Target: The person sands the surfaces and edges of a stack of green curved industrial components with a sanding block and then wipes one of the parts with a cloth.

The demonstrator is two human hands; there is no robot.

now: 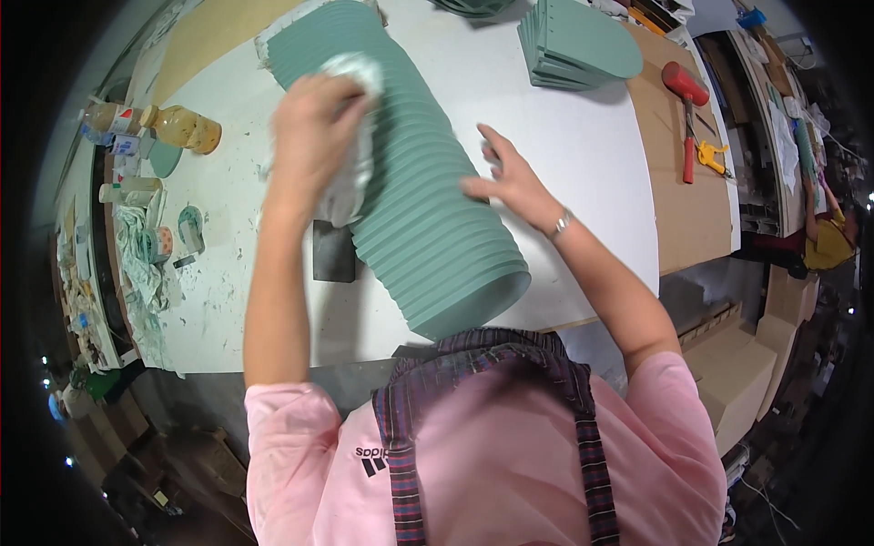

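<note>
A long row of overlapping flat green panels point(437, 214) with rounded ends runs from the far left of the table toward my body. My left hand point(314, 136) is closed on a crumpled white cloth point(348, 196), slightly blurred, over the left side of the row. Part of the cloth sticks up past the fingers and the rest hangs toward me. At the row's right side is my right hand point(517, 187), fingers apart and nothing in them; its thumb is at the panels' edge. A dark flat block point(333, 253) lies left of the row.
More green panels point(587, 45) are stacked at the far right. Beyond them lie a red mallet point(685, 86) and a yellow-handled tool point(712, 156). A bottle of yellowish liquid point(187, 129) lies at the left, near stained rags point(141, 250). Another person point(830, 237) is at far right.
</note>
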